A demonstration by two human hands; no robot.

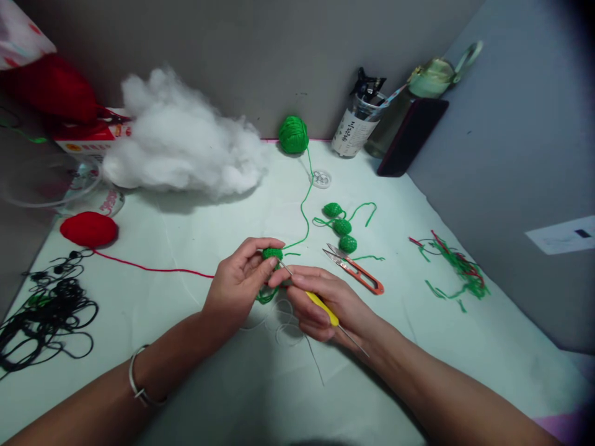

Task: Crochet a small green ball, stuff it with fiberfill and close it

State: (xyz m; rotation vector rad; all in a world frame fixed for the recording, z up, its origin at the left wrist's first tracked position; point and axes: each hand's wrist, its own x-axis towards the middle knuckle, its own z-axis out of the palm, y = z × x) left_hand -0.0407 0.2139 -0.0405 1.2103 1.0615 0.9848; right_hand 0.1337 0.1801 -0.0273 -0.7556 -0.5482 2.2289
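Observation:
My left hand [239, 282] pinches a small green crocheted piece [272, 253] between thumb and fingers, just above the table. My right hand [325, 303] grips a crochet hook with a yellow handle [321, 308], and its metal tip meets the green piece. A green strand [304, 210] runs from the piece back to a green yarn ball [293, 134] by the wall. Three finished green crocheted pieces [342, 227] lie just beyond my right hand, beside orange-handled thread snips [357, 269].
A pile of white stuffing [179, 142] sits at the back left. A red yarn ball [89, 228] trails a red strand across the table. Black cords [44, 310] lie at the left edge; yarn scraps [458, 266] on the right. A bottle [356, 127] and dark phone [411, 136] stand at the back.

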